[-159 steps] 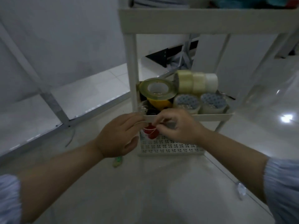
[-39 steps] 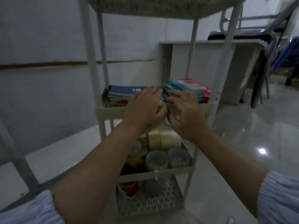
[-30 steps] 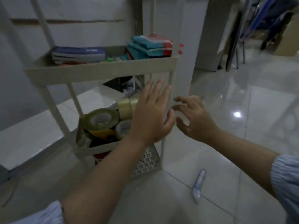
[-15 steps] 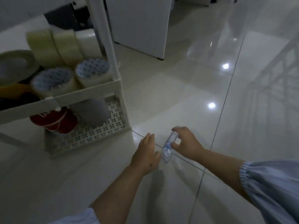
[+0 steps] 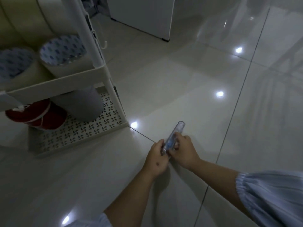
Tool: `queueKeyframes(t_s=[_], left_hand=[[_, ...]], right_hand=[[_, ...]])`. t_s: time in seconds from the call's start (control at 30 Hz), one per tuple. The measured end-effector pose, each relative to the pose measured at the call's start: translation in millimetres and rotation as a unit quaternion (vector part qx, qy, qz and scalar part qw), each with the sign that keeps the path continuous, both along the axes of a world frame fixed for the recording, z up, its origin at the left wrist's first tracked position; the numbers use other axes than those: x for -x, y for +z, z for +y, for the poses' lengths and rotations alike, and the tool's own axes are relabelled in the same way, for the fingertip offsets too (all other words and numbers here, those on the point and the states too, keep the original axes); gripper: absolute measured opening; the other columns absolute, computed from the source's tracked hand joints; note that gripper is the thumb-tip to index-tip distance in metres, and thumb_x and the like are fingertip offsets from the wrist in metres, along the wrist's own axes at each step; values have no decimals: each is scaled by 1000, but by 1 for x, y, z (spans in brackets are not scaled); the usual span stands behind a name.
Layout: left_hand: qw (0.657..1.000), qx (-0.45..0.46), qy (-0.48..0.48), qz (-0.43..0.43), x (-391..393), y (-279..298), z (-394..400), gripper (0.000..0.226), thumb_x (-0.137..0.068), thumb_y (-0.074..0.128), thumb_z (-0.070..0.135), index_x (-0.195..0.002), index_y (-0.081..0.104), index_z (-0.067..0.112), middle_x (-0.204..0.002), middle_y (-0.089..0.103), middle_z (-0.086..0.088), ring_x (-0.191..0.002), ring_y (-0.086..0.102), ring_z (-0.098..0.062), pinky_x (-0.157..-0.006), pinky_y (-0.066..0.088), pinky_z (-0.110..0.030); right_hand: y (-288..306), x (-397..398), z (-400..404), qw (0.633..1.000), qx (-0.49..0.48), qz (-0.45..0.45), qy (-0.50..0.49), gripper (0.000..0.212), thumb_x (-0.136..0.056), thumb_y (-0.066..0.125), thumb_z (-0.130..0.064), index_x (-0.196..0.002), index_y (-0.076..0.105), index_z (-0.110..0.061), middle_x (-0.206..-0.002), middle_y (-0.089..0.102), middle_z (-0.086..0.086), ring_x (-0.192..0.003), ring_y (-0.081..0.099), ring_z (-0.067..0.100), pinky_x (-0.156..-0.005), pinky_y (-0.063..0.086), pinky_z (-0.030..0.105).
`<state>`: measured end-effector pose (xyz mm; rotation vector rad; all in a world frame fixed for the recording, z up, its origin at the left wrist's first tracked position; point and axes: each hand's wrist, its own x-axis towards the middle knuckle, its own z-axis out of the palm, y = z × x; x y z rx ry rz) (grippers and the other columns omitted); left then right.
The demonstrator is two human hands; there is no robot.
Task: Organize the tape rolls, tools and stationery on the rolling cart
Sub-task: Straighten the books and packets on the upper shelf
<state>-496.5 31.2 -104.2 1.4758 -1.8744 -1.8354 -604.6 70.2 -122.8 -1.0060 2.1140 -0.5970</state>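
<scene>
Gathering step: a slim clear plastic case with blue contents is off the pale glossy tiled floor, held between both hands beside the cart's lower corner; this reads as collecting a stray item so it can be shelved.
Left hand: its grip is closed on the near end of the case, fingers curled round the left edge.
Right hand: its grip pinches the case from the right side, thumb and fingers wrapped on its middle.
Case position: tilted, far end pointing up and away, near the white plastic rolling cart but not touching it.
Cart contents: on the middle shelf, cream tape rolls with blue-patterned cores; on the perforated bottom tray, a grey cylindrical roll just beside a red roll with a white band.
Contents of the case: too blurred to tell; probably stationery.
Progress: tapes look grouped already; this item is likely one of the last loose ones.
Next move calls for: carrying the case left and up to a shelf with room, keeping it level so nothing spills if the lid is loose, and clearing the cart's upright post on the way in.
</scene>
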Motion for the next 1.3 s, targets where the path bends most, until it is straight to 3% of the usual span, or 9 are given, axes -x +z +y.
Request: queueKeyframes(t_s=[0.07, 0.17, 0.33, 0.43, 0.53, 0.73, 0.93, 1.2, 1.3], left_hand=[[999, -32, 9, 31, 1, 2, -1, 24, -83, 50, -7, -97, 59, 11, -97, 62, -17, -85, 57, -24, -72, 48, -34], [997, -45, 14, 69, -2, 5, -2, 44, -76, 42, -16, -97, 65, 14, -96, 65, -23, -82, 59, -26, -69, 47, -35], [998, 8, 12, 59, -8, 21, 0, 50, -81, 42, -11, -124, 55, 11, -123, 51, -5, -115, 50, -16, -96, 42, -24], [996, 55, -26, 69, -15, 35, 0, 51, -83, 44, -9, -131, 49, 9, -125, 47, -4, -112, 44, -7, -89, 33, -5], [990, 106, -26, 85, -27, 46, -1, 48, -86, 49, -3, -132, 47, 10, -124, 41, 2, -115, 41, -6, -76, 28, 10], [970, 197, -38, 138, -57, 83, -1, 52, -87, 50, 5, -137, 39, 14, -131, 32, 10, -121, 33, 2, -90, 26, 4], [920, 332, -53, 200, -83, 159, -10, 66, -74, 44, 13, -139, 34, 12, -133, 24, 20, -117, 14, 32, -95, 17, 8], [820, 485, -43, 301, -124, 263, -24, 61, -78, 46, 17, -137, 39, 3, -147, 27, 3, -139, 22, -3, -109, 24, -12], [785, 531, -17, 318, -137, 291, -32, 57, -79, 47, 16, -134, 43, 2, -147, 33, -4, -139, 28, -10, -110, 30, -21]], right_hand=[[0, -2, 1, 1000, 18, -10, -1, 57, -75, 69, -13, -124, 42, -10, -113, 50, 20, -92, 60, 31, -81, 53, 27], [4, -3, 2, 999, 33, -29, -10, 44, -67, 72, -16, -107, 54, -13, -100, 60, 18, -81, 64, 27, -74, 58, 38], [28, -14, 1, 996, 54, -75, -16, 34, -76, 62, 3, -109, 54, 2, -107, 61, 22, -92, 62, 32, -85, 52, 48], [42, -21, 1, 994, 73, -81, -14, 49, -80, 55, 7, -127, 46, -1, -123, 55, 16, -106, 57, 27, -97, 46, 39], [64, -27, 1, 989, 106, -105, -23, 42, -83, 57, 3, -123, 50, -5, -113, 58, 8, -94, 60, 18, -82, 51, 25], [123, -48, 6, 974, 176, -139, -29, 41, -84, 60, -1, -122, 53, -12, -114, 57, 0, -103, 61, 19, -89, 51, 29], [207, -72, 1, 949, 289, -126, -6, 43, -83, 60, 0, -124, 51, -12, -117, 60, 1, -100, 64, 13, -84, 53, 18], [302, -119, -9, 836, 496, -232, 34, 43, -79, 53, 15, -112, 58, -13, -107, 71, 2, -100, 66, 17, -75, 54, 15], [330, -137, -17, 795, 543, -259, 81, 39, -76, 62, -4, -109, 63, -24, -108, 70, -11, -104, 63, 11, -77, 52, 13]])
